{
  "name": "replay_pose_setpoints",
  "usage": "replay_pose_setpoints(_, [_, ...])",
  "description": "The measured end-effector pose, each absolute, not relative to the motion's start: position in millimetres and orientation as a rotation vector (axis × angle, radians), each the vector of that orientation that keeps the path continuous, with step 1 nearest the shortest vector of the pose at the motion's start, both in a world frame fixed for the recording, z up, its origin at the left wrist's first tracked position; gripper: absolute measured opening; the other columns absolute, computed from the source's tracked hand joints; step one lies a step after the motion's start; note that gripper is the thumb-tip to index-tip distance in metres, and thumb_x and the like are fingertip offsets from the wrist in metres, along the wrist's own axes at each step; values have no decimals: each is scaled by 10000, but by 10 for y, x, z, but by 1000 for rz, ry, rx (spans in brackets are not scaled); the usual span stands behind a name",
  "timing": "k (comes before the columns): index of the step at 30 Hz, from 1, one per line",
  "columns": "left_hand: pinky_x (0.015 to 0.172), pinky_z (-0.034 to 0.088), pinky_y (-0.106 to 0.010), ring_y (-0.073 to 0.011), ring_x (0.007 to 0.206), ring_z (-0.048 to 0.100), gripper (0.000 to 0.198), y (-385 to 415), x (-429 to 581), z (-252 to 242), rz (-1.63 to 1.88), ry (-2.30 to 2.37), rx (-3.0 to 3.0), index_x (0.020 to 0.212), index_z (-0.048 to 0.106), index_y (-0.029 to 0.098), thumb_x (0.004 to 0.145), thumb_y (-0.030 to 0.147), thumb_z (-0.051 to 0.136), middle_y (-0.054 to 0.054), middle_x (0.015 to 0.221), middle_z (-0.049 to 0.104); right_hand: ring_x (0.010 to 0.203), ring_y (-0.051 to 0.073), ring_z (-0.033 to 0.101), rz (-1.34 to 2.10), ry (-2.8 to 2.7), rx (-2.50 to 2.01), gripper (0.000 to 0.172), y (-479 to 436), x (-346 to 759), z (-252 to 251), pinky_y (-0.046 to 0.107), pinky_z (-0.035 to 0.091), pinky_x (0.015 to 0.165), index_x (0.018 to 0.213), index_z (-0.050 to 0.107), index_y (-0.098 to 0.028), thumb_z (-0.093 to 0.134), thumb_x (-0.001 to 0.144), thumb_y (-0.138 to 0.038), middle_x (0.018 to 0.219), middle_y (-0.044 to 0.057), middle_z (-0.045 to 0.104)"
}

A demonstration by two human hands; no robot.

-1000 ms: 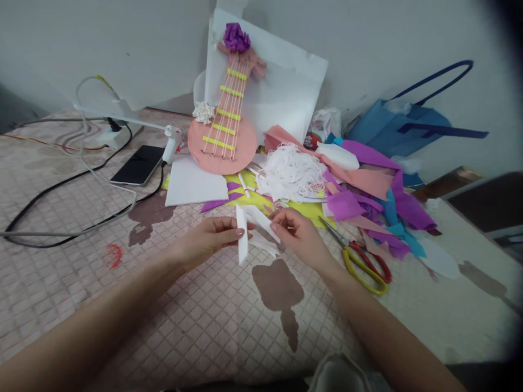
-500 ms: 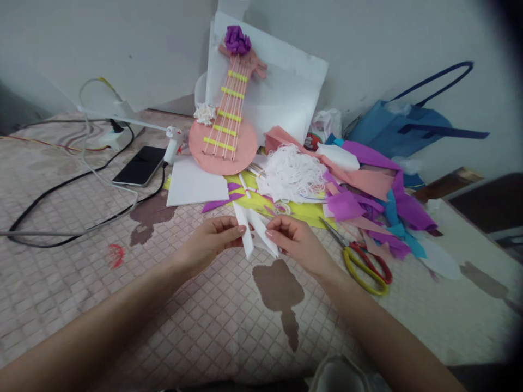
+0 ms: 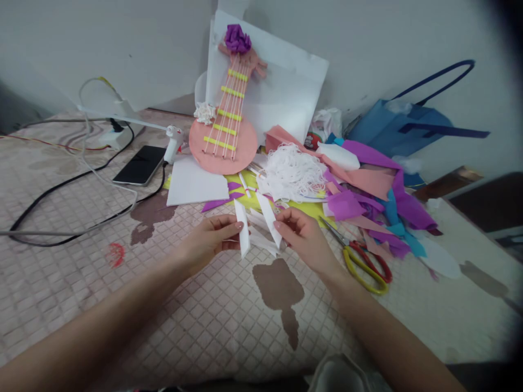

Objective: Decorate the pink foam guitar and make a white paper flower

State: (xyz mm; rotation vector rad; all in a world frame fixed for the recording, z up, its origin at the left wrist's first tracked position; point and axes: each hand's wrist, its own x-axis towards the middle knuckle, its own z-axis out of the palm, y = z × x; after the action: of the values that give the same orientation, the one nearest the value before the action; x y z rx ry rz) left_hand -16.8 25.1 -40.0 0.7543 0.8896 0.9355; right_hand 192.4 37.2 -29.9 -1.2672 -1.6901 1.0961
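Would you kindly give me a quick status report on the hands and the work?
Left hand and right hand both pinching white paper. Held parts apart. Scissors right of right hand, seemingly out of the way.

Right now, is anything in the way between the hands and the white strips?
Nothing that I can see: the left hand and right hand each pinch a white strip directly.

You can read no text, brand or number here: none legible on the white strips (image 3: 242, 234) in your grip, the phone (image 3: 139, 165) left of it or the blue bag (image 3: 371, 128) beyond, to its right.
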Motion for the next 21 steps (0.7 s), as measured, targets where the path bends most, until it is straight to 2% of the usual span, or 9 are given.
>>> replay_pose_setpoints(3, [565, 429, -183, -61, 592, 541, 170, 296, -222, -383, 953, 940, 748, 719, 608, 144, 705, 270, 720, 24, 690, 607, 580, 100, 474, 778, -1971, -1348, 28, 486, 2027, -355, 233, 361, 553, 779, 552, -196, 536, 798, -209, 695, -23, 549])
replay_pose_setpoints(6, [543, 402, -173, -52, 571, 520, 184, 333, -251, -385, 939, 960, 735, 706, 578, 144, 706, 265, 716, 38, 653, 574, 637, 124, 515, 634, -2189, -1367, 71, 571, 2075, -458, 251, 383, 613, 762, 565, -194, 517, 794, -152, 720, -7, 578])
replay_pose_setpoints(11, [541, 381, -181, -51, 561, 500, 206, 346, -260, -406, 931, 954, 750, 691, 545, 147, 710, 269, 709, 48, 639, 550, 786, 150, 559, 389, -2250, -1296, 96, 511, 2014, -502, 268, 416, 705, 902, 572, -192, 518, 823, -183, 894, 37, 575])
replay_pose_setpoints(15, [535, 368, -194, -56, 550, 491, 207, 344, -263, -413, 927, 938, 757, 689, 538, 149, 716, 275, 701, 48, 627, 541, 802, 153, 548, 364, -2433, -1210, 88, 353, 1916, -439, 268, 416, 706, 867, 560, -201, 567, 818, -273, 924, 30, 554])
replay_pose_setpoints(18, [539, 370, -197, -59, 556, 497, 205, 351, -265, -419, 932, 940, 745, 695, 541, 148, 712, 271, 704, 46, 632, 542, 761, 134, 530, 405, -2527, -1199, 8, 296, 1876, -418, 254, 405, 674, 809, 547, -202, 545, 816, -199, 921, 20, 537])
replay_pose_setpoints(21, [542, 379, -195, -59, 561, 503, 208, 361, -271, -428, 945, 945, 744, 698, 544, 146, 707, 273, 708, 42, 647, 545, 705, 108, 505, 483, -2419, -1203, 57, 317, 1886, -404, 246, 398, 666, 786, 528, -190, 509, 823, -152, 920, 22, 519])
